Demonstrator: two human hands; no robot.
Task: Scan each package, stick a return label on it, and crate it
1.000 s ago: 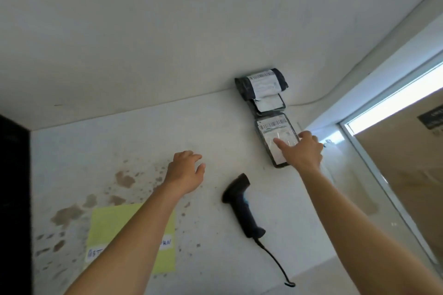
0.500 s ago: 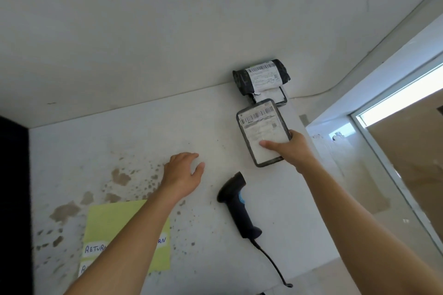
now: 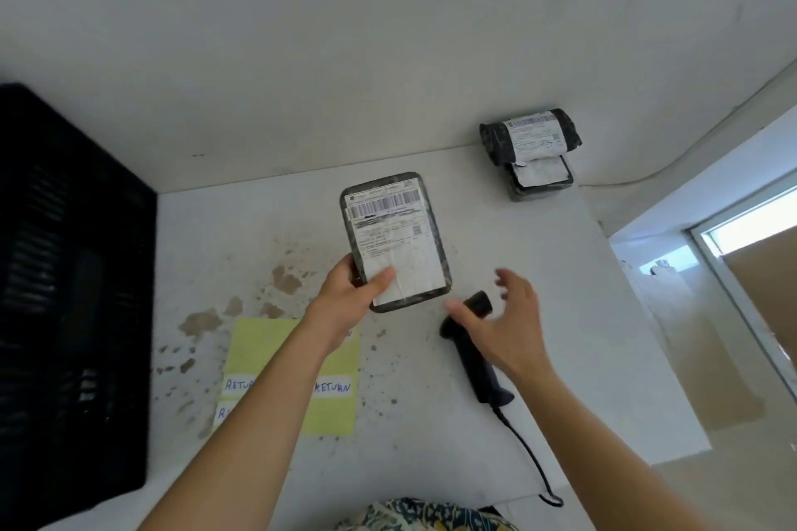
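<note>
Half a second ago our right hand (image 3: 506, 328) carried the package (image 3: 394, 241); now our left hand (image 3: 351, 297) pinches its near end, thumb on the white shipping label (image 3: 399, 244), and lifts it off the surface (image 3: 560, 315). The right hand hangs spread and empty just over the scanner (image 3: 474, 351), which lies beneath its palm with its cord (image 3: 528, 457) trailing toward us. Under our left forearm sits the yellow sheet (image 3: 340, 405) of return labels. Left of that hand stands the black crate (image 3: 73, 293). Beyond the right hand, two more packages (image 3: 532, 151) wait stacked against the wall. The risk: held by one end only, the package may sag or slip, and our thumb could crease the label or stray over the barcode (image 3: 384, 200).
</note>
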